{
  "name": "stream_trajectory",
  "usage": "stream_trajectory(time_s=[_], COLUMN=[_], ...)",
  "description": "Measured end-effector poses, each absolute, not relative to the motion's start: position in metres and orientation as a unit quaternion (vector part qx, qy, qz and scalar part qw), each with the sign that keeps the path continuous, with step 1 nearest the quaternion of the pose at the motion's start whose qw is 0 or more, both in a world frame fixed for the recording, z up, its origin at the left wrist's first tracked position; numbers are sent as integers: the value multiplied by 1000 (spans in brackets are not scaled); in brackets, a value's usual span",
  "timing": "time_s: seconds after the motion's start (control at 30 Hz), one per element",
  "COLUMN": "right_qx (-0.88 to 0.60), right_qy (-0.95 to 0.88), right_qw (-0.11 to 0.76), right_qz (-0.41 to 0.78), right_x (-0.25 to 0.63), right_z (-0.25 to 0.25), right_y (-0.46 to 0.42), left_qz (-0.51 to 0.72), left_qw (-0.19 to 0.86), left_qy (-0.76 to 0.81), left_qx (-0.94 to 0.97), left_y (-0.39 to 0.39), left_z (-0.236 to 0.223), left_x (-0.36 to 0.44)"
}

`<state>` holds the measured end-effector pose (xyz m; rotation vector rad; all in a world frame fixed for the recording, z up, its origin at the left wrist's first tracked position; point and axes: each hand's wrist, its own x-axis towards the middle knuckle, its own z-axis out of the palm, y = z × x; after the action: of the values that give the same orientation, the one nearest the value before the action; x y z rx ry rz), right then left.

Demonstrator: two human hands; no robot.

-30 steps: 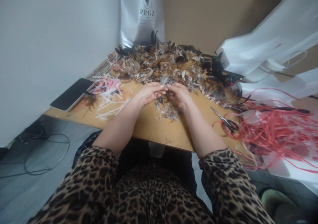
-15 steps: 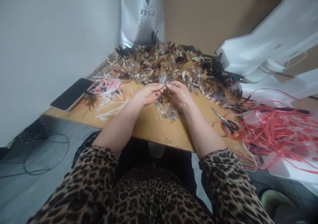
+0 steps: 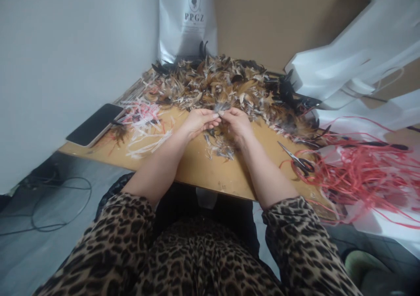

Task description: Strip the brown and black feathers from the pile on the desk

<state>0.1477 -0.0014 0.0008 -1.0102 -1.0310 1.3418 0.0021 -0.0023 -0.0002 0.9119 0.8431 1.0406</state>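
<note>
My left hand and my right hand meet fingertip to fingertip over the wooden table, both pinched. Between them is a small greyish feather, its fluffy end showing just above the fingertips. Its lower part is hidden by my fingers. Right behind my hands lies a wide heap of brown, black and white feathers. Below them, close to my right wrist, is a small pile of grey-white feather bits on the tabletop.
On the left are a dark-screened phone and pink and white strips. Scissors with black handles lie at right, beside a tangle of red strings. A silver-white bag stands behind the heap; a white machine is at back right.
My fingertips have shifted slightly around the feather, and its fluffy end sits a little lower and more to the right. The things on the table look the same.
</note>
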Motion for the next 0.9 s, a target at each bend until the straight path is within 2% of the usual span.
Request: stream_trajectory(time_s=[0.27, 0.4, 0.47, 0.6, 0.73, 0.8, 0.9], right_qx=[-428, -487, -531, -570, -575, -574, -566], right_qy=[-448, -532, -622, -751, -795, -792, -734], right_qw=[521, 498, 425, 211, 104, 115, 236], right_qz=[587, 481, 388, 258, 162, 171, 292], right_x=[151, 165, 175, 185, 180, 179, 180], right_z=[-2, 3, 6, 9, 6, 6, 7], right_y=[3, 6, 5, 2, 0, 0, 1], left_qz=[461, 505, 515, 526, 524, 522, 520], left_qw=[675, 675, 681, 687, 689, 691, 695], left_qy=[381, 377, 375, 373, 375, 376, 375], left_qx=[432, 383, 361, 334, 330, 329, 325], left_y=[-1, 1, 2, 2, 1, 1, 0], left_z=[0, 2, 4, 6, 7, 7, 8], left_x=[0, -2, -3, -4, -4, -4, -4])
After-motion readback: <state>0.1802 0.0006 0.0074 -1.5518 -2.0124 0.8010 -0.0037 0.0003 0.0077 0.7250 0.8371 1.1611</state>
